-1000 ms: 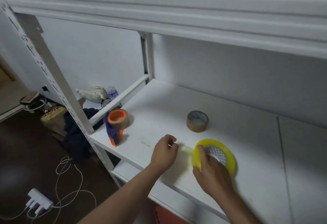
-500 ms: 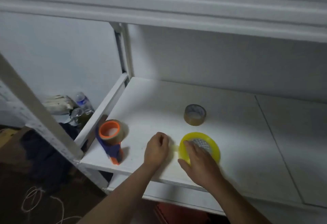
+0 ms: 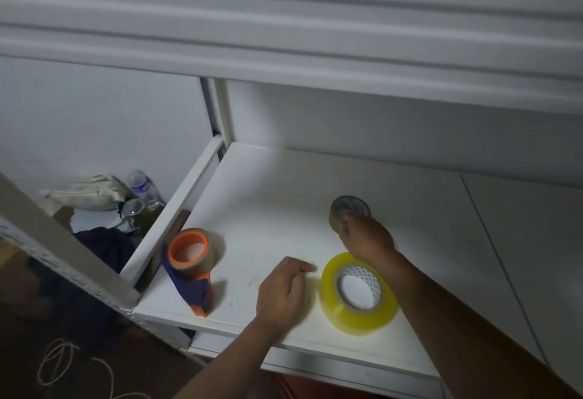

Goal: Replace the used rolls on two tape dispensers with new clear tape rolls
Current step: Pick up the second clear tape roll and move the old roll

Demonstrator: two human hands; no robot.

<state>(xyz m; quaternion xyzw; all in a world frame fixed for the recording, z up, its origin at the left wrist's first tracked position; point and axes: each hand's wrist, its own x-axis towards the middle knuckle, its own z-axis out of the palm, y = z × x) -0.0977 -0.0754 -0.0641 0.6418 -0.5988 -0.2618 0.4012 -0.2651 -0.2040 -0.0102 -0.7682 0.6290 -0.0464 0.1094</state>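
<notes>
A new clear tape roll (image 3: 359,294) with a yellow tint and a white core lies flat near the front edge of the white shelf (image 3: 271,196). A short strip of its tape runs left to my left hand (image 3: 282,288), whose fingertips are pinched on the strip's end. My right hand (image 3: 367,237) reaches further back, fingers closed around a small, nearly used brown tape roll (image 3: 347,207) standing on the shelf. A blue and orange tape dispenser (image 3: 189,267) carrying a brownish roll lies at the shelf's left end, apart from both hands.
The upper shelf's beam (image 3: 284,61) hangs low overhead. The slotted white upright (image 3: 63,250) stands at the left front corner. Beyond the shelf's left side are a water bottle (image 3: 142,187), a cloth bag (image 3: 85,193) and dark clothing. Cord (image 3: 60,364) lies on the floor.
My right hand has left the yellow-tinted roll and moved back onto the small brown roll. My left hand stays pinched beside the clear roll. The camera has tilted down and right.
</notes>
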